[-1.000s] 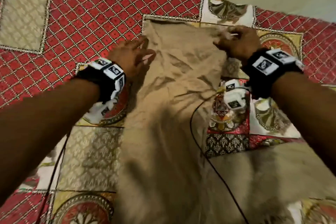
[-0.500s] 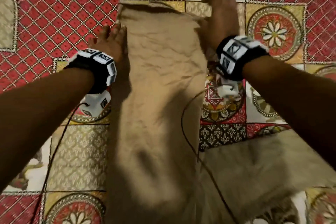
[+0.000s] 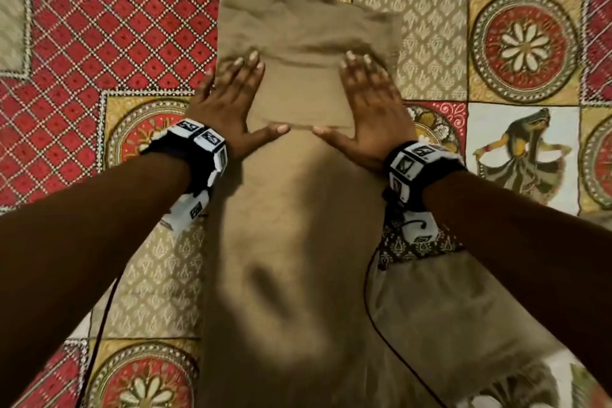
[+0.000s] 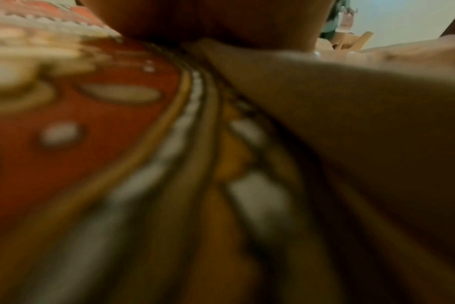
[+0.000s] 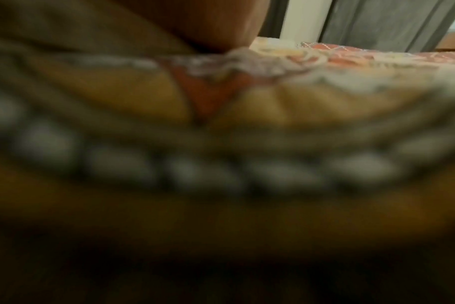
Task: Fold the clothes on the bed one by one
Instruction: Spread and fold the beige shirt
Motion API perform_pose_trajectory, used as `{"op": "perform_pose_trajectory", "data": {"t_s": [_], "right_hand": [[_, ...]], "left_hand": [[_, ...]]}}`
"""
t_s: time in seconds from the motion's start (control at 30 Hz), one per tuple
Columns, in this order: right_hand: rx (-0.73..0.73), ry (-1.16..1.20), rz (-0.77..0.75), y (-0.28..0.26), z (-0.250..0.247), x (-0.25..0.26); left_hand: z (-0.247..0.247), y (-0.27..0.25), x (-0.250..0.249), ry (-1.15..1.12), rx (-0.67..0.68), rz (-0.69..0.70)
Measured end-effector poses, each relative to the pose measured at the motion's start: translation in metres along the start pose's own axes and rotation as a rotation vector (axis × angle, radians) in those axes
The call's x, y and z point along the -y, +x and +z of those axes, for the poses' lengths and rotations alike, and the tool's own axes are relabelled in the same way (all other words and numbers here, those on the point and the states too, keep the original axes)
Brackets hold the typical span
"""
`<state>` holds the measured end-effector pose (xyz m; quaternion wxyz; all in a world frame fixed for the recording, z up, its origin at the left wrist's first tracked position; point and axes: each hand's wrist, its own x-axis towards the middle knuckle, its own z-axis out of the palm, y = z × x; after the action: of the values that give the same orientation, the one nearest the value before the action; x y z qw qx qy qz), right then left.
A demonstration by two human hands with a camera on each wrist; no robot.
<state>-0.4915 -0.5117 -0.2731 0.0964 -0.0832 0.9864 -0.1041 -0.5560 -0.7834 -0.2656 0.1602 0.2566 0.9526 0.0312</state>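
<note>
- Since a second ago, your left hand (image 3: pixel 228 99) and right hand (image 3: pixel 371 103) leave the far hem, pressing flat, fingers straight, on the tan garment (image 3: pixel 298 209) at 12 o'clock on the bedspread (image 3: pixel 99 26).
- Both wrist views: blur; grip unreadable there.
- Smoothing step; next, you likely fold it over.

Garment (image 3: pixel 298 209) on bedspread (image 3: pixel 116 26) – L hand (image 3: pixel 228 106) & R hand (image 3: pixel 371 109) flat on its far end.
</note>
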Motion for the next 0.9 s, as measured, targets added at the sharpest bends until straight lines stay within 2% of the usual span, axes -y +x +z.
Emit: {"op": "perform_pose_trajectory", "data": {"t_s": [0.1, 0.17, 0.23, 0.3, 0.37, 0.4, 0.5, 0.63, 0.77, 0.83, 0.9], "right_hand": [[0.035, 0.005, 0.129, 0.001, -0.008, -0.005], [0.049, -0.021, 0.164, 0.006, -0.015, 0.008], [0.019, -0.077, 0.047, 0.018, -0.019, 0.025], [0.107, -0.079, -0.15, 0.039, -0.019, 0.035], [0.22, -0.06, -0.24, 0.058, -0.022, 0.031], [0.245, -0.055, -0.233, 0.065, -0.025, 0.024], [0.247, -0.019, -0.082, 0.069, -0.035, -0.011], [0.236, -0.012, 0.132, 0.056, -0.04, -0.054], [0.154, -0.06, 0.192, 0.04, -0.051, -0.048], [0.015, -0.027, 0.094, 0.022, -0.052, -0.014], [-0.128, 0.1, -0.008, -0.004, -0.039, 0.034]], "left_hand": [[-0.015, 0.008, 0.004, 0.029, 0.061, -0.052], [-0.027, 0.015, 0.004, 0.071, 0.091, -0.04], [-0.034, 0.024, 0.001, 0.104, 0.093, 0.044], [-0.038, 0.035, 0.001, 0.125, 0.117, 0.131], [-0.04, 0.043, 0.005, 0.116, 0.161, 0.106], [-0.041, 0.045, 0.007, 0.099, 0.177, 0.061], [-0.041, 0.048, 0.011, 0.067, 0.217, -0.053], [-0.041, 0.049, 0.007, 0.065, 0.217, -0.099], [-0.044, 0.039, -0.001, 0.126, 0.116, -0.081], [-0.036, 0.019, -0.014, 0.101, 0.004, 0.026], [-0.019, -0.016, -0.035, -0.021, -0.055, 0.129]]}}
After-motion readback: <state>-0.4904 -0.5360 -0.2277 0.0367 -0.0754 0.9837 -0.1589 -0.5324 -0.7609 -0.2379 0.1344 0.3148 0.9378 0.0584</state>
